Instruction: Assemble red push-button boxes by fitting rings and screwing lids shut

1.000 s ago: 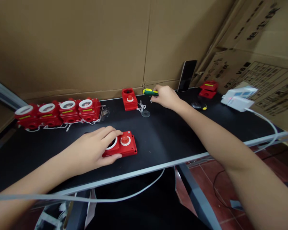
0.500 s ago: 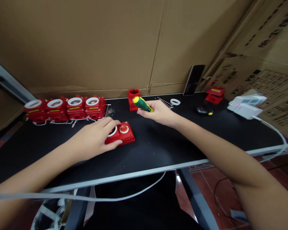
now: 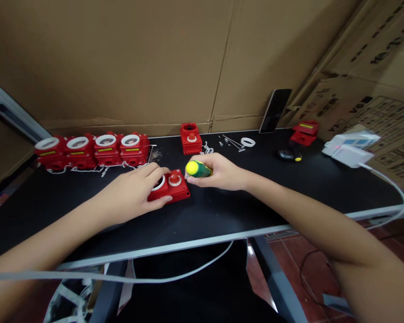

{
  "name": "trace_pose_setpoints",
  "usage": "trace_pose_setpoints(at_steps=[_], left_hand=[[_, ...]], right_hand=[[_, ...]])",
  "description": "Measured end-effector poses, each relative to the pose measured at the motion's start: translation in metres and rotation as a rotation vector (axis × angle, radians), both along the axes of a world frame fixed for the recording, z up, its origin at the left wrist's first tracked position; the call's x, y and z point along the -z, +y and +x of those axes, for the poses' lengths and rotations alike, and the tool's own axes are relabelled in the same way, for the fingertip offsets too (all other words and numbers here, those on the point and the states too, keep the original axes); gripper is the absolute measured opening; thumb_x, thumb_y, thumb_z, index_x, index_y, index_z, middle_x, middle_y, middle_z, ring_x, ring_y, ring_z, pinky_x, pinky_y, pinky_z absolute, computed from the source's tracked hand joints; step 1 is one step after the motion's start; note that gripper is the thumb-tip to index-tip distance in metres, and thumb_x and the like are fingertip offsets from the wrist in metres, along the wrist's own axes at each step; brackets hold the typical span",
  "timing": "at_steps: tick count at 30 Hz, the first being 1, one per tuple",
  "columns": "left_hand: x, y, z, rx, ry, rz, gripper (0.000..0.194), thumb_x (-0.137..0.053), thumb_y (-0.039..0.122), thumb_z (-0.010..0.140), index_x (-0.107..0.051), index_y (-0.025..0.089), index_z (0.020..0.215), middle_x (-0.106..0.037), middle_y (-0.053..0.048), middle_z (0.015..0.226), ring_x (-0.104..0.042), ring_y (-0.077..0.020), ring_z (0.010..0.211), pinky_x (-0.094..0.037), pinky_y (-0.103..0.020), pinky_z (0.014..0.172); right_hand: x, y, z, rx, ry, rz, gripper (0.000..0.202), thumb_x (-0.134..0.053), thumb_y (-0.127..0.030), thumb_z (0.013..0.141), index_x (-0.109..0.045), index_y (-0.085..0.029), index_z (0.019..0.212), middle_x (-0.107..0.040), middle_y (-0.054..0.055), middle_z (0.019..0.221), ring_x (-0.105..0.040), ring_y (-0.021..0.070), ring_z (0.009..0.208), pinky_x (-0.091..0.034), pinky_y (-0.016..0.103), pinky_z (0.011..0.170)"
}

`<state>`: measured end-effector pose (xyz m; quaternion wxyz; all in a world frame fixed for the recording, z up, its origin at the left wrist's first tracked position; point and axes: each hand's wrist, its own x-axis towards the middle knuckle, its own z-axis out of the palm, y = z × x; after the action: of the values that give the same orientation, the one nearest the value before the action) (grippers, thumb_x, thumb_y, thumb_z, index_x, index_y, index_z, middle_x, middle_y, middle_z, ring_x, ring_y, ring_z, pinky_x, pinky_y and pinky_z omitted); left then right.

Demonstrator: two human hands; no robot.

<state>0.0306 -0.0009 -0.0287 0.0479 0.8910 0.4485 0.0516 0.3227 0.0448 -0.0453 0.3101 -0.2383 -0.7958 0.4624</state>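
My left hand (image 3: 139,190) is closed around the left part of a red box (image 3: 180,192) lying flat on the black table. A white ring shows under its fingers, and a red knob in a white ring sits on the box's right part. In my right hand (image 3: 222,172) is a screwdriver with a green and yellow handle (image 3: 198,169), its yellow end turned up towards me. The hand is just right of the box's upper right corner. My fingers hide most of the screwdriver's shaft, and I cannot tell whether its tip touches anything.
Several red boxes with white rings (image 3: 105,150) stand in a row at the back left. Behind my right hand are another red box (image 3: 191,140), small screws and a loose white ring (image 3: 248,142). A phone (image 3: 275,111) leans on cardboard; a white device (image 3: 348,150) lies right.
My right hand has come down and towards me with the screwdriver, closer to the red box's right end. The handle now points more towards me. My left hand has stayed on the box.
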Motion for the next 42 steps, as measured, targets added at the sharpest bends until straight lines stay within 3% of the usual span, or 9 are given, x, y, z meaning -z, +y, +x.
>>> trace_pose_setpoints(at_steps=[4, 12, 20, 28, 32, 34, 37, 42], left_hand=[[0.0, 0.0, 0.0, 0.007, 0.001, -0.001, 0.063, -0.055, 0.072, 0.108, -0.066, 0.025, 0.149, -0.077, -0.015, 0.142, -0.081, -0.0372, 0.117, -0.065, -0.046, 0.1], [-0.001, 0.0, 0.0, 0.009, 0.006, 0.003, 0.064, -0.055, 0.069, 0.107, -0.065, 0.022, 0.15, -0.076, -0.016, 0.143, -0.081, -0.0394, 0.117, -0.066, -0.051, 0.101], [0.0, 0.0, 0.0, 0.013, -0.017, -0.002, 0.064, -0.054, 0.073, 0.108, -0.067, 0.024, 0.148, -0.077, -0.015, 0.142, -0.081, -0.0374, 0.115, -0.065, -0.048, 0.101], [0.0, 0.0, -0.001, 0.01, -0.004, 0.001, 0.067, -0.054, 0.072, 0.108, -0.066, 0.023, 0.151, -0.075, -0.017, 0.143, -0.081, -0.0417, 0.118, -0.066, -0.052, 0.1], [0.0, 0.0, -0.001, 0.004, 0.021, 0.011, 0.068, -0.054, 0.072, 0.107, -0.065, 0.023, 0.153, -0.075, -0.017, 0.144, -0.081, -0.0404, 0.118, -0.066, -0.05, 0.101], [0.001, 0.0, -0.002, 0.002, 0.022, 0.012, 0.068, -0.054, 0.072, 0.107, -0.065, 0.023, 0.153, -0.076, -0.017, 0.142, -0.081, -0.0401, 0.117, -0.065, -0.05, 0.102], [0.002, 0.001, -0.002, 0.0, 0.006, 0.007, 0.067, -0.054, 0.072, 0.107, -0.066, 0.023, 0.152, -0.075, -0.017, 0.142, -0.081, -0.0411, 0.118, -0.065, -0.051, 0.103], [0.002, 0.001, -0.003, 0.004, -0.015, -0.009, 0.068, -0.054, 0.074, 0.108, -0.066, 0.023, 0.152, -0.074, -0.017, 0.147, -0.08, -0.0421, 0.122, -0.065, -0.053, 0.105]], right_hand=[[0.004, 0.0, 0.0, -0.072, -0.016, -0.009, 0.023, -0.087, -0.038, 0.093, -0.075, -0.019, 0.093, -0.07, 0.0, 0.087, -0.062, 0.0172, 0.082, -0.05, 0.031, 0.078], [0.012, 0.004, -0.003, -0.041, -0.026, 0.004, 0.027, -0.085, -0.042, 0.092, -0.07, -0.02, 0.086, -0.06, -0.004, 0.078, -0.052, 0.0144, 0.075, -0.043, 0.029, 0.072], [0.014, 0.004, -0.006, -0.09, -0.041, -0.015, 0.022, -0.082, -0.038, 0.091, -0.07, -0.02, 0.09, -0.064, -0.003, 0.084, -0.056, 0.0151, 0.078, -0.046, 0.028, 0.075], [0.017, 0.009, -0.005, -0.099, -0.068, -0.032, 0.021, -0.082, -0.037, 0.09, -0.07, -0.02, 0.091, -0.067, -0.002, 0.086, -0.059, 0.0157, 0.081, -0.048, 0.029, 0.077], [0.013, 0.008, 0.0, -0.102, -0.094, -0.011, 0.021, -0.081, -0.031, 0.089, -0.072, -0.02, 0.105, -0.074, -0.001, 0.095, -0.065, 0.0164, 0.085, -0.05, 0.029, 0.08], [0.01, 0.008, 0.004, -0.074, -0.124, 0.015, 0.025, -0.081, -0.03, 0.089, -0.071, -0.021, 0.11, -0.073, -0.001, 0.094, -0.064, 0.0166, 0.082, -0.049, 0.03, 0.078], [0.005, 0.007, 0.007, 0.031, -0.124, 0.116, 0.02, -0.077, -0.04, 0.098, -0.07, -0.021, 0.1, -0.069, 0.0, 0.089, -0.061, 0.0184, 0.08, -0.05, 0.033, 0.078], [-0.004, 0.002, 0.009, 0.295, 0.003, 0.405, 0.038, -0.064, -0.058, 0.113, -0.073, -0.024, 0.1, -0.072, 0.01, 0.112, -0.067, 0.0282, 0.108, -0.056, 0.044, 0.103]])
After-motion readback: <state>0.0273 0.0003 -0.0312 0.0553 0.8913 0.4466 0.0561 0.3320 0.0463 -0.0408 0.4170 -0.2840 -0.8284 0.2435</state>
